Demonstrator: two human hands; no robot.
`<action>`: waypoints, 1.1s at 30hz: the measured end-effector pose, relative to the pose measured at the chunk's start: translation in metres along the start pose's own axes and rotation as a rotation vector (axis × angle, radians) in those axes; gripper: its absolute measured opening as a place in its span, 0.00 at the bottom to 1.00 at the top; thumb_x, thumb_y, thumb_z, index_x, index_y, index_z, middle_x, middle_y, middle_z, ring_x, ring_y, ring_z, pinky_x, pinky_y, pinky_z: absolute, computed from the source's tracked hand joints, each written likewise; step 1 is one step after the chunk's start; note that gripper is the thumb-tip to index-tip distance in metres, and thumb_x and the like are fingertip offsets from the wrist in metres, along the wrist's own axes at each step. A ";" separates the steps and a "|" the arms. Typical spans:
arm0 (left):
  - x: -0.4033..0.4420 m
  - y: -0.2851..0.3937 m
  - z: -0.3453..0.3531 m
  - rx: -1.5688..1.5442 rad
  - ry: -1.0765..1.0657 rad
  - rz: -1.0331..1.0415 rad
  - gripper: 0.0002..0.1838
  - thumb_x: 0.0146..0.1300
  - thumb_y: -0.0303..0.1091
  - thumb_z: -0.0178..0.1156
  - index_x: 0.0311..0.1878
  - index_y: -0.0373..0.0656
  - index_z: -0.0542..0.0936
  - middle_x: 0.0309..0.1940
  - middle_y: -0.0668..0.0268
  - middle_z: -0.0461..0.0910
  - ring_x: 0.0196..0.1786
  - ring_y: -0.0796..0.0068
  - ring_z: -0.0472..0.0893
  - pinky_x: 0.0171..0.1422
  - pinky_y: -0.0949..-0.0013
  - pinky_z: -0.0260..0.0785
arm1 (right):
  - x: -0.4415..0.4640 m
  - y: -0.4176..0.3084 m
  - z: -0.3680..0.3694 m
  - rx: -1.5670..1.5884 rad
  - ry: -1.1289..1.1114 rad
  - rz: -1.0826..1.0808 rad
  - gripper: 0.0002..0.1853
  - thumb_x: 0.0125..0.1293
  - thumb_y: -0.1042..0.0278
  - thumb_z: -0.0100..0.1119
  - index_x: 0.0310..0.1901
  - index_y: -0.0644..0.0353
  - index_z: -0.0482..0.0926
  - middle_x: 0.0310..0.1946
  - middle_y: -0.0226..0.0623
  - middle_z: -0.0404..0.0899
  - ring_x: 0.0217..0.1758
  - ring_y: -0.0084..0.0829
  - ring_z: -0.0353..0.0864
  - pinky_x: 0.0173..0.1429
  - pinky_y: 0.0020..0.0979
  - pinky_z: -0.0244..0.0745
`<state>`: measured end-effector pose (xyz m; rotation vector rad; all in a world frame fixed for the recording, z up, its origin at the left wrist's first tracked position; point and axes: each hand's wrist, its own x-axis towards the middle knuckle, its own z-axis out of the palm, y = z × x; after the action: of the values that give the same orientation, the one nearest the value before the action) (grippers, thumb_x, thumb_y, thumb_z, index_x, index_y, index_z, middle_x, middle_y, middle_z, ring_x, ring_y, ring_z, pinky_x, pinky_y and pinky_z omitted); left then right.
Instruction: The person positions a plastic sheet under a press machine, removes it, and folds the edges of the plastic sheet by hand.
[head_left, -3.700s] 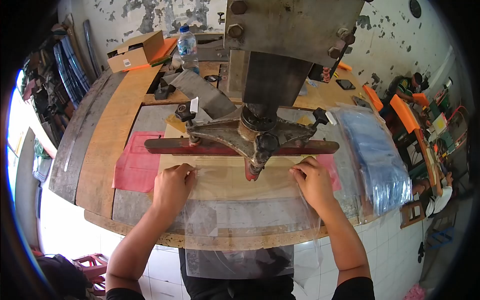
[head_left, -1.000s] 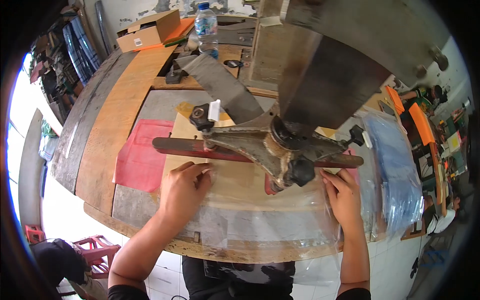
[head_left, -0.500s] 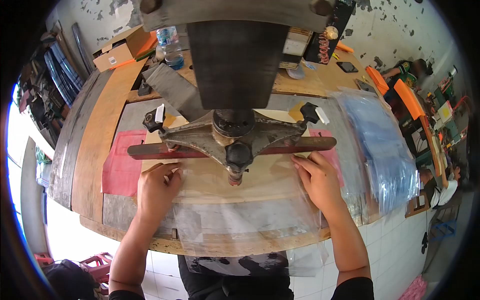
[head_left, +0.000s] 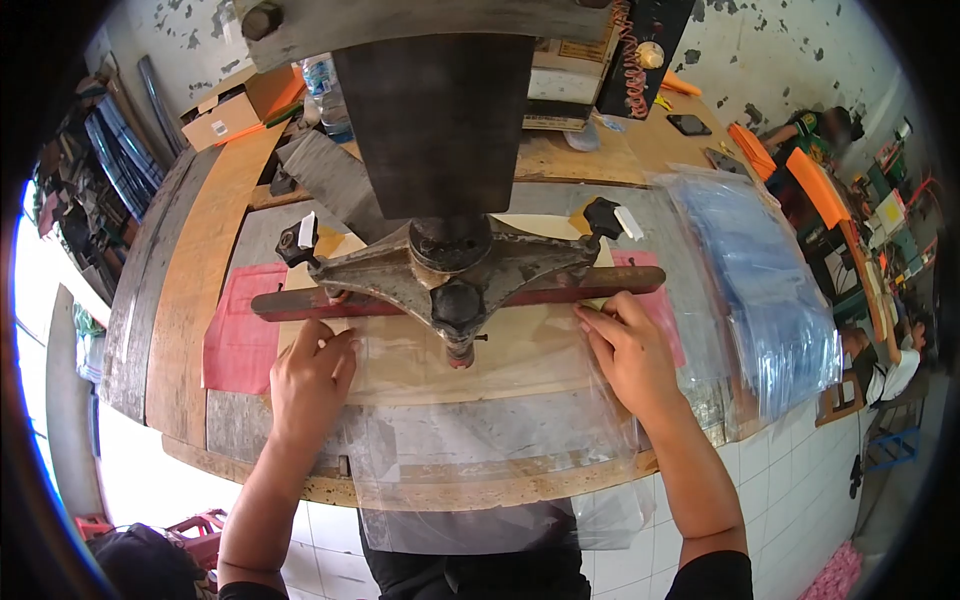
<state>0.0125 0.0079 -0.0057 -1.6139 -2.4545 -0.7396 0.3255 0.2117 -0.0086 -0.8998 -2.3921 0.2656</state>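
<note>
A clear plastic sheet (head_left: 480, 440) lies across the table's front and hangs over the edge toward my lap. My left hand (head_left: 308, 380) has thumb and fingers pinched at the sheet's far left corner. At the far right corner, my right hand (head_left: 632, 350) pinches the sheet just in front of the press bar (head_left: 545, 292). That bar is long, dark red, and hangs from a metal press head (head_left: 455, 250) between and beyond my hands. Under the sheet is a cream board (head_left: 540, 345), with pink cloth (head_left: 240, 335) beneath the bar's ends.
Stacked bluish plastic sleeves (head_left: 755, 290) lie to the right. At the back are a cardboard box (head_left: 222, 118), a water bottle (head_left: 328, 95), a phone (head_left: 689, 124) and a control box with a coiled red cord (head_left: 635, 75). Another person (head_left: 825, 130) is at the far right.
My view has shifted slightly, so the press appears further left. My left fingers have curled more at the sheet's corner. The right hand keeps nearly the same place.
</note>
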 end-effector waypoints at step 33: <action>-0.009 -0.018 0.000 -0.026 -0.037 0.357 0.19 0.59 0.23 0.60 0.55 0.31 0.82 0.59 0.55 0.81 0.62 0.57 0.83 0.65 0.61 0.79 | 0.006 -0.020 0.004 -0.104 -0.059 -0.150 0.15 0.62 0.84 0.65 0.50 0.64 0.89 0.50 0.39 0.88 0.51 0.44 0.84 0.57 0.40 0.81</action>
<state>0.0007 -0.0057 -0.0148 -2.0144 -2.0955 -0.6912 0.3090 0.2002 -0.0019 -0.7622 -2.5333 0.1121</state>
